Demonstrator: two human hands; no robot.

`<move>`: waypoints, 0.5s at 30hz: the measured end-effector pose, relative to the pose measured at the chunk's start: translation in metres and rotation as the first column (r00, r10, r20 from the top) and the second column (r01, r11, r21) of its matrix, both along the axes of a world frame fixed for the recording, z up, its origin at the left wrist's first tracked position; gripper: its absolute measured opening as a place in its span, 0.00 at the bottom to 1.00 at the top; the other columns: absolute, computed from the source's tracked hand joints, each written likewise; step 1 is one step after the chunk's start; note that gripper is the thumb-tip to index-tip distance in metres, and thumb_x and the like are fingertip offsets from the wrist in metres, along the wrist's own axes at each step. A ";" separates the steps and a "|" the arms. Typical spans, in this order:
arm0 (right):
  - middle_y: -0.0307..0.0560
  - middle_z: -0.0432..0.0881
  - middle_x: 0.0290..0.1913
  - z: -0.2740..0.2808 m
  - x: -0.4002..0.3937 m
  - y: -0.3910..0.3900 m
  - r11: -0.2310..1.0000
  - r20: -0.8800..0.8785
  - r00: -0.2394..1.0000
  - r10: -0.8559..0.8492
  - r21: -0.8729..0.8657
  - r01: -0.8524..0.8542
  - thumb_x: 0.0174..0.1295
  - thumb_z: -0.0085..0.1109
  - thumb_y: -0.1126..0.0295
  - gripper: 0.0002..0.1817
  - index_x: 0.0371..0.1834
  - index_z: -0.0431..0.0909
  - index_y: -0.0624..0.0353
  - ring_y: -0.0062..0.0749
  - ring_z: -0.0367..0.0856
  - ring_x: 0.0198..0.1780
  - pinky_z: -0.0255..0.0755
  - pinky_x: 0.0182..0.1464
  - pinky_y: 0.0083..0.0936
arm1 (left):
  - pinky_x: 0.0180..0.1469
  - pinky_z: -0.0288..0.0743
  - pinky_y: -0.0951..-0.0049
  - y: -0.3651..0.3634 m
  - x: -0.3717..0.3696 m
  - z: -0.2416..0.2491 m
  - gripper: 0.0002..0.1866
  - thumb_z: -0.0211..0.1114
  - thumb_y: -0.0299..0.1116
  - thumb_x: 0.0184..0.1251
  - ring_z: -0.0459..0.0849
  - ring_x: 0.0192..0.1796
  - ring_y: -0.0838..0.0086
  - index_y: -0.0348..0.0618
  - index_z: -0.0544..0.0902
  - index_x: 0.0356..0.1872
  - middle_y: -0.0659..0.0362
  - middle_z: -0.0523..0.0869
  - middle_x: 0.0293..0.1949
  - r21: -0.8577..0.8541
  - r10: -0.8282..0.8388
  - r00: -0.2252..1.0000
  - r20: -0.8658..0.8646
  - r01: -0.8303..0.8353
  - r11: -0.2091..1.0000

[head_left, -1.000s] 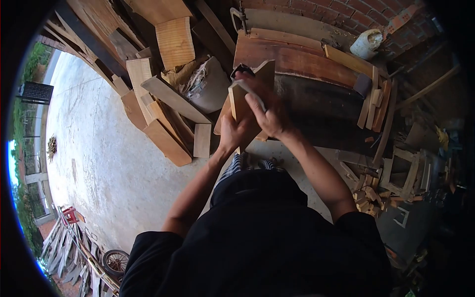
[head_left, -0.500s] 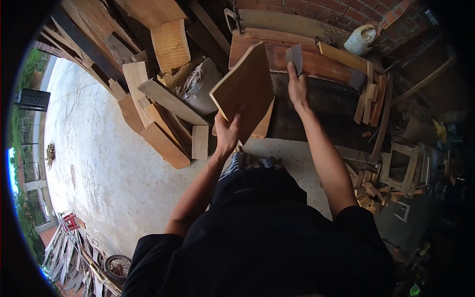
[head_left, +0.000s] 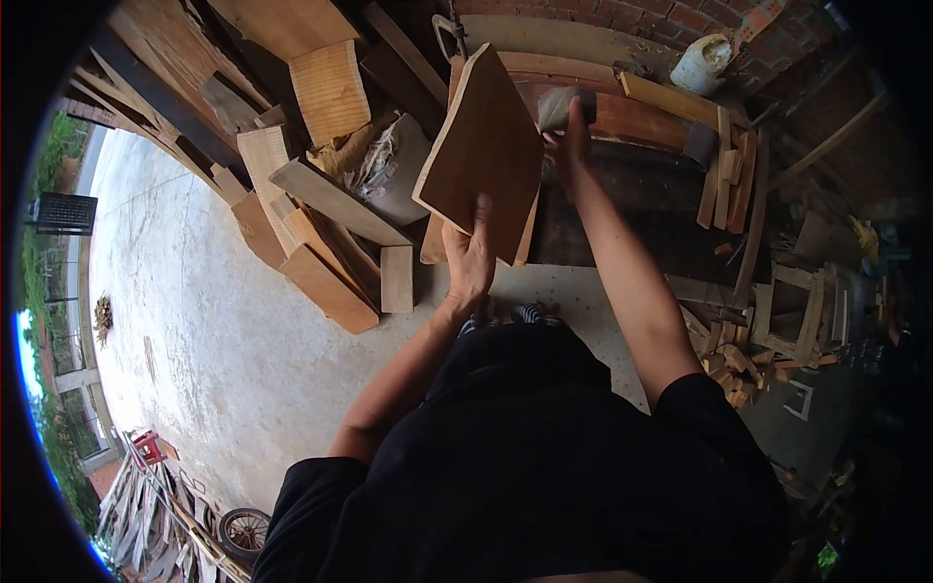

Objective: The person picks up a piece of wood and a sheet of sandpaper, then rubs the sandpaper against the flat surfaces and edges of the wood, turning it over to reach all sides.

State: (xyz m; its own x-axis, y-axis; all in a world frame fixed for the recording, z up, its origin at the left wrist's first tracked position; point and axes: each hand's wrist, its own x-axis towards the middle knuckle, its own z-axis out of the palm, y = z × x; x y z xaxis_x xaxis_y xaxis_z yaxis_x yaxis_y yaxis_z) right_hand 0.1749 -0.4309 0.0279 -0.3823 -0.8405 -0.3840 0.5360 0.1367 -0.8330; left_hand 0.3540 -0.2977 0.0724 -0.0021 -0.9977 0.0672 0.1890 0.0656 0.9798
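A flat wooden board [head_left: 483, 146] is held in the left hand [head_left: 472, 260] by its lower edge, with the fingers closed around that edge and the thumb laid on the near face. The board is raised and tilted, its broad face turned toward the camera, and it stands in front of the tabletop [head_left: 622, 209], partly covering the far-left corner of it. The right hand [head_left: 567, 146] is extended just beside the board's right edge, and its fingers are closed on a small grey piece of sanding paper [head_left: 562, 103], which is held just above the curved reddish plank [head_left: 637, 115] lying along the far side of the tabletop. Whether the sanding paper touches the plank cannot be told. A metal clamp [head_left: 449, 31] is seen at the far-left end of the plank. A stack of short wooden strips [head_left: 731, 180] rests on the right end of the tabletop. A white pot [head_left: 702, 66] stands against the brick wall [head_left: 671, 15]. To the left, a pile of cut timber blocks [head_left: 321, 209] lies on the concrete floor [head_left: 204, 321], with a crumpled sack [head_left: 394, 165] among them
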 end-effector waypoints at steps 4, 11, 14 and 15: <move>0.53 0.72 0.67 -0.027 0.008 -0.008 0.997 0.109 0.992 -0.058 0.066 0.051 0.68 0.47 0.30 0.47 0.71 0.65 0.65 0.43 0.76 0.65 0.72 0.59 0.39 | 0.54 0.73 0.74 0.007 -0.006 -0.008 0.19 0.56 0.41 0.83 0.78 0.52 0.77 0.31 0.77 0.57 0.58 0.83 0.49 -0.104 0.054 0.997 0.059 -0.047 0.993; 0.75 0.85 0.42 -0.022 0.005 -0.021 0.956 -0.675 0.708 -0.209 0.012 0.294 0.73 0.49 0.41 0.39 0.44 0.81 0.79 0.65 0.85 0.49 0.75 0.49 0.50 | 0.79 0.53 0.60 -0.012 0.066 0.028 0.58 0.75 0.56 0.61 0.58 0.80 0.61 0.39 0.49 0.81 0.48 0.60 0.78 0.184 -0.712 0.690 0.132 0.689 0.701; 0.76 0.85 0.37 -0.026 0.007 -0.035 0.981 -0.728 0.669 -0.152 -0.029 0.192 0.72 0.48 0.41 0.39 0.39 0.82 0.78 0.67 0.85 0.47 0.75 0.47 0.52 | 0.78 0.57 0.59 -0.036 0.073 0.023 0.59 0.70 0.63 0.60 0.60 0.79 0.60 0.39 0.50 0.81 0.47 0.61 0.78 0.126 -0.707 0.602 -0.370 0.787 0.604; 0.76 0.84 0.35 -0.020 0.012 -0.036 0.987 -0.801 0.588 -0.112 -0.024 0.156 0.72 0.47 0.41 0.38 0.36 0.83 0.76 0.70 0.85 0.45 0.75 0.46 0.53 | 0.74 0.64 0.60 -0.041 0.072 0.035 0.52 0.70 0.60 0.63 0.68 0.75 0.63 0.37 0.57 0.78 0.48 0.68 0.73 0.200 -0.664 0.629 -0.405 0.769 0.607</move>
